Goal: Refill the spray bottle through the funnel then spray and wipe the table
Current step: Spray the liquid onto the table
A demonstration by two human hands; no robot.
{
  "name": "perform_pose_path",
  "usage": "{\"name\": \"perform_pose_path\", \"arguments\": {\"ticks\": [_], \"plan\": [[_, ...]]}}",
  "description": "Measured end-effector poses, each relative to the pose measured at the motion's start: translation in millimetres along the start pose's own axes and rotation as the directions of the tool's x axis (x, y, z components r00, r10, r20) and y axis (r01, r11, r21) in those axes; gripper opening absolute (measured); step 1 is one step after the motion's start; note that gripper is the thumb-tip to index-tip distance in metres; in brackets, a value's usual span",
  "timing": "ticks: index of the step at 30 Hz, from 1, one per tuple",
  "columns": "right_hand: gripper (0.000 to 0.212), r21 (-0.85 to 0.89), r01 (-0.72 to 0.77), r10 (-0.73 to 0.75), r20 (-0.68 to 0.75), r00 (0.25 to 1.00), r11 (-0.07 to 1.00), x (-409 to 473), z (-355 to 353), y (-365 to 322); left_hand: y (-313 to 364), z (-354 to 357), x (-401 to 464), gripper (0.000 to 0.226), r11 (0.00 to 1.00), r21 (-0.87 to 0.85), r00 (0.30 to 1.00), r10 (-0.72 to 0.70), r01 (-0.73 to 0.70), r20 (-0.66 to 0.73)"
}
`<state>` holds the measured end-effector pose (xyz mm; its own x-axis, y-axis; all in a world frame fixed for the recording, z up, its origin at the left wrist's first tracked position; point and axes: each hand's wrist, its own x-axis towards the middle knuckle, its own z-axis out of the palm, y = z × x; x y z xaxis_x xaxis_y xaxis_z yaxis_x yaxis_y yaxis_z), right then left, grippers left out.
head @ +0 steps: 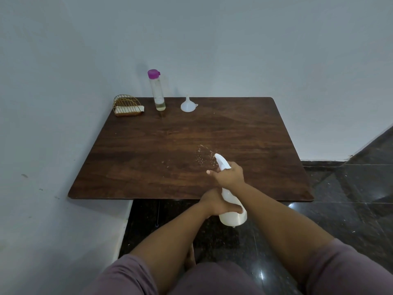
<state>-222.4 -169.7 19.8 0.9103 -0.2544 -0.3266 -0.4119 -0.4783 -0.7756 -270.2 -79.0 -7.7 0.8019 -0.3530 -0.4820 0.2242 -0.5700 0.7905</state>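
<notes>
Nearest the camera, two bare forearms reach out from mauve sleeves (pixel 127 273) over a dark, glossy stone floor (pixel 344 220). The left hand (pixel 214 202) is wrapped around the lower body of a spray bottle (pixel 232 211), a smooth, milky white plastic cylinder with a rounded base, held tilted just off the near edge of the surface (pixel 148 167). The right hand (pixel 229 175) is clamped on the bottle's neck and trigger, one finger stretched out to the left, and the white nozzle pokes forward above the wood. Just ahead of the nozzle a scatter of fine droplets (pixel 203 155) glints on the top. The surface is a rectangular slab with rounded corners, dark brown with a wavy wood grain and a dull sheen. Along its far edge stand three things, well apart from the hands: a small translucent plastic funnel (pixel 188 105) set wide mouth down, a tall clear bottle (pixel 157 91) with a purple cap and a little liquid at the bottom, and a gold wire holder (pixel 127 105) shaped like a fan, with a pale folded cloth (pixel 133 109) in it. Behind and to the left rise plain, matte pale walls (pixel 212 39), meeting in a corner.
</notes>
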Motion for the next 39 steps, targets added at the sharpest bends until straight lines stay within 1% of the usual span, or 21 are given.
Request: {"name": "perform_pose_path", "arguments": {"ticks": [2, 4, 5, 6, 7, 9, 10, 13, 15, 16, 17, 18, 19, 22, 24, 28, 32, 33, 36, 37, 39], "plan": [[0.044, -0.099, -0.023, 0.033, 0.094, 0.995, 0.995, 2.1, 3.9, -4.8, -2.6, -3.2, -1.0, 0.076, 0.996, -0.08, 0.999, -0.025, 0.027, 0.03], [0.054, -0.203, 0.008, 0.033, 0.2, 0.979, 0.979, 3.4, 3.8, -8.5, -4.5, -4.8, -3.3, 0.076, 0.987, -0.152, 0.997, -0.051, 0.059, 0.058], [0.065, -0.223, 0.031, 0.025, 0.243, 0.97, 0.974, 4.6, 4.4, -10.4, -5.5, -6.2, -4.2, 0.075, 0.983, -0.171, 0.996, -0.064, 0.073, 0.057], [0.072, -0.219, 0.049, 0.012, 0.266, 0.964, 0.975, 4.1, 5.9, -12.0, -6.8, -8.0, -5.1, 0.075, 0.98, -0.181, 0.996, -0.074, 0.083, 0.052], [0.064, -0.193, 0.07, -0.016, 0.266, 0.964, 0.979, 3.9, 8.5, -12.5, -8.0, -9.2, -5.7, 0.075, 0.98, -0.179, 0.996, -0.077, 0.084, 0.046], [0.035, -0.16, 0.085, -0.052, 0.199, 0.979, 0.983, 2.7, 13.4, -10.7, -11.3, -10.1, -6.2, 0.074, 0.985, -0.153, 0.997, -0.075, 0.077, 0.021], [0.034, -0.145, 0.074, -0.05, 0.158, 0.986, 0.987, 0.1, 15.8, -11.2, -13.2, -10.0, -6.7, 0.074, 0.989, -0.13, 0.997, -0.075, 0.074, 0.001], [0.04, -0.077, -0.032, 0.04, 0.104, 0.994, 0.996, 0.2, 21.2, -9.9, -18.0, -11.3, -6.9, 0.076, 0.997, -0.058, 0.998, -0.058, 0.055, -0.035], [0.041, -0.105, -0.037, 0.05, 0.12, 0.991, 0.994, -0.3, 21.4, -9.5, -18.5, -12.9, -7.1, 0.08, 0.998, -0.049, 0.999, -0.05, 0.049, -0.012], [0.049, -0.115, -0.024, 0.04, 0.141, 0.989, 0.993, -1.2, 19.8, -9.0, -17.7, -13.5, -7.2, 0.079, 0.997, -0.053, 0.999, -0.053, 0.053, 0.001], [0.063, -0.13, -0.017, 0.037, 0.155, 0.987, 0.991, -1.2, 19.0, -8.1, -16.4, -13.4, -7.1, 0.079, 0.997, -0.058, 0.998, -0.058, 0.059, 0.015], [0.071, -0.108, -0.037, 0.053, 0.14, 0.989, 0.993, -1.5, 18.0, -5.3, -15.1, -12.1, -7.0, 0.078, 0.997, -0.055, 0.998, -0.058, 0.059, 0.032], [0.069, -0.072, -0.064, 0.071, 0.108, 0.992, 0.995, -1.7, 15.7, -2.2, -13.9, -10.2, -6.4, 0.078, 0.998, -0.039, 0.998, -0.049, 0.051, 0.049], [0.046, 0.01, -0.153, 0.153, -0.042, 0.987, 0.988, -2.9, 8.0, 6.4, -10.6, -3.9, -1.8, 0.076, 0.998, 0.054, 0.997, 0.008, -0.012, 0.08], [0.042, 0.048, -0.169, 0.172, -0.081, 0.982, 0.984, -3.5, 3.5, 13.0, -7.4, -1.4, 1.7, 0.076, 0.992, 0.114, 0.993, 0.034, -0.047, 0.11], [0.05, 0.017, -0.113, 0.114, -0.061, 0.992, 0.993, -5.0, -10.9, 23.3, 0.6, 6.6, 6.7, 0.079, 0.991, 0.123, 0.987, 0.031, -0.05, 0.156], [0.044, 0.092, -0.172, 0.185, -0.149, 0.971, 0.981, -4.4, -29.1, 34.2, 13.7, 19.8, 10.9, 0.074, 0.985, 0.149, 0.981, 0.059, -0.087, 0.183], [0.047, 0.106, -0.185, 0.2, -0.151, 0.968, 0.977, -5.3, -32.6, 36.9, 16.2, 22.4, 12.2, 0.074, 0.982, 0.163, 0.979, 0.065, -0.098, 0.195], [0.063, 0.101, -0.169, 0.178, -0.086, 0.98, 0.98, -8.4, -40.9, 42.2, 20.5, 30.0, 12.5, 0.078, 0.981, 0.164, 0.973, 0.068, -0.106, 0.222], [0.063, 0.106, -0.172, 0.18, -0.073, 0.981, 0.979, -9.4, -44.5, 43.3, 22.0, 32.4, 12.7, 0.079, 0.983, 0.152, 0.973, 0.065, -0.1, 0.222], [0.059, 0.133, -0.2, 0.211, -0.077, 0.975, 0.971, -10.4, -50.1, 48.6, 23.0, 38.9, 13.3, 0.079, 0.986, 0.132, 0.97, 0.065, -0.099, 0.235]]}}
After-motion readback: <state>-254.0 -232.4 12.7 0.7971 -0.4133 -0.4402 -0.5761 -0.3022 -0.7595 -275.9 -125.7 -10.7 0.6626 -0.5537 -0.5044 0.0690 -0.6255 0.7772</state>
